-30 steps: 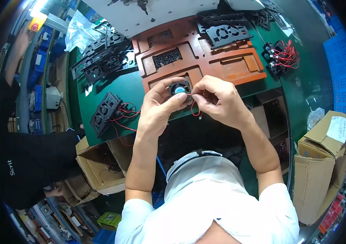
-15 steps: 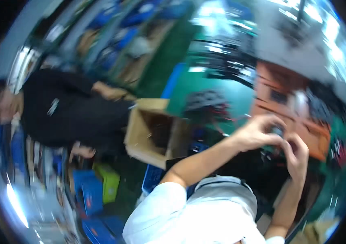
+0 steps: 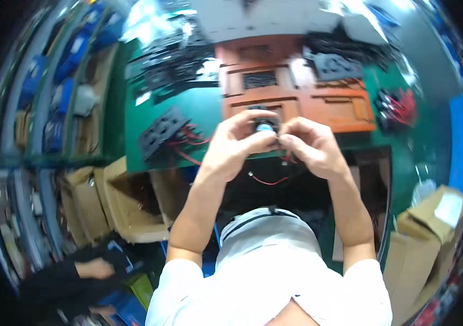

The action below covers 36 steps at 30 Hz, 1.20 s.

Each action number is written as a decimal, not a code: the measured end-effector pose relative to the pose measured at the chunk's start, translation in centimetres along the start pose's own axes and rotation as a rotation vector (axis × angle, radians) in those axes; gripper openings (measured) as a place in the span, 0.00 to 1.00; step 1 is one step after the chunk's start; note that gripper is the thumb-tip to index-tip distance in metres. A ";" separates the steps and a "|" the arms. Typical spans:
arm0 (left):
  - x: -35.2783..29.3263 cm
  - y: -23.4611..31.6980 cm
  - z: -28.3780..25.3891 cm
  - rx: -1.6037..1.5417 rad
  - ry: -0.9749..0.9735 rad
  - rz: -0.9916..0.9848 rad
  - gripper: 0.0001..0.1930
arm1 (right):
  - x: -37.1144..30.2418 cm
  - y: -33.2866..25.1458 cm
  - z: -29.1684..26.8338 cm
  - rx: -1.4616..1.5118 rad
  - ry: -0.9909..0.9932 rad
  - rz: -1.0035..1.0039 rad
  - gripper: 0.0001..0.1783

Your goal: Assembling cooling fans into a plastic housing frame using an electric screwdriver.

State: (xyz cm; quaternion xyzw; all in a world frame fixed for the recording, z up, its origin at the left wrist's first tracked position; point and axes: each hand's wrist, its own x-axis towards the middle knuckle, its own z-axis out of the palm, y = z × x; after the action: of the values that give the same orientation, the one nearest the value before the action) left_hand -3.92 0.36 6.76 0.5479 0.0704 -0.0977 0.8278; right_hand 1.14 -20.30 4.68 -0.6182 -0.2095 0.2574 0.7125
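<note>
Plainly, fan inside left grip.

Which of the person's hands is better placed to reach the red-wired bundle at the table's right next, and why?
Probably the right hand: it is nearer the red-wired bundle, while the left hand grips the small dark part.

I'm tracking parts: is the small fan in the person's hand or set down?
In hand: the left hand grips the fan, slightly blurred, between its thumb and fingers.
</note>
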 end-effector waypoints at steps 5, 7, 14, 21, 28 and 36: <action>2.7 -2.6 1.1 -0.005 -0.079 -0.027 0.23 | -1.5 -0.4 -2.7 0.043 0.108 0.141 0.09; 2.6 -2.8 1.3 0.096 -0.071 0.035 0.24 | -1.5 -0.5 -3.4 0.153 0.059 0.301 0.11; 2.0 -2.4 0.9 0.198 -0.069 0.133 0.24 | -0.4 -1.4 -3.3 0.131 -0.020 0.373 0.09; 1.9 -1.9 0.1 -0.007 -0.044 -0.041 0.23 | -0.3 -0.4 -2.0 -0.093 0.013 0.080 0.08; 2.3 -2.0 0.6 -0.184 -0.111 -0.117 0.20 | -1.2 1.0 -0.3 -0.701 0.319 -0.672 0.11; 1.3 -3.3 0.9 0.122 0.006 -0.022 0.21 | -2.7 0.7 -1.3 -0.828 0.209 -0.504 0.23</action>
State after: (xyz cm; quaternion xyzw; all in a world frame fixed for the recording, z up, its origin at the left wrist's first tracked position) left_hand -3.41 -1.84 3.89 0.5969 0.0726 -0.1093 0.7915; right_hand -0.22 -22.92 3.83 -0.8020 -0.3643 -0.0912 0.4644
